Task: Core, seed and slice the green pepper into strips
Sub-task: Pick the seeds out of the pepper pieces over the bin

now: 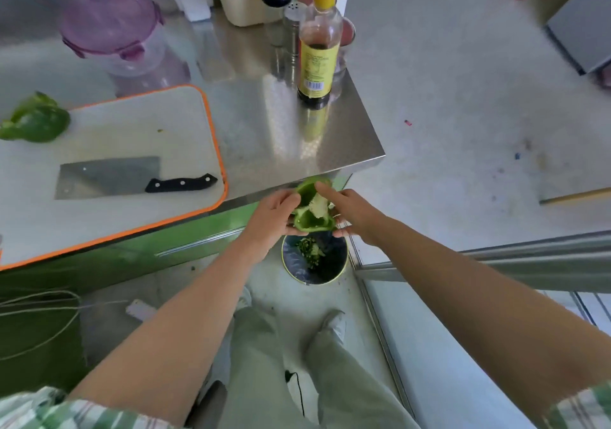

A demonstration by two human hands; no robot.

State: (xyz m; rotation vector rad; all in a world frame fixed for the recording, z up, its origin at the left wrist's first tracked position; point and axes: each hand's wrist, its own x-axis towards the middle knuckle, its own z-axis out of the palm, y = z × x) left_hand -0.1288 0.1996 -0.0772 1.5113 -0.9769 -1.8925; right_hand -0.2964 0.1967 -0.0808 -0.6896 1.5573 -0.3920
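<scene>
From the head view I see the left hand (274, 217) cupped around a pepper half (310, 210), cut side up, held in the air past the worktop (281, 124) edge and right above the bin (315, 258); the fingers wrap its outer wall and are closed on it. The right hand (353, 213) is partly open, forefinger stretched onto the pale core (319, 203), thumb under the rim; I judge it is prying rather than gripping. Green scraps already lie in the bin; the other half (34, 121) sits at the far left of the board (132, 131), with the cleaver (109, 177) lying flat near the board's front edge, well apart from both hands.

The half should be light and hollow, with a stiff but crackable wall and waxy, slippery skin; I would keep holding it by the outer curve, squeeze gently, and pinch the core at its base where it joins the ribs; seeds will scatter, so stay over the bin.
</scene>
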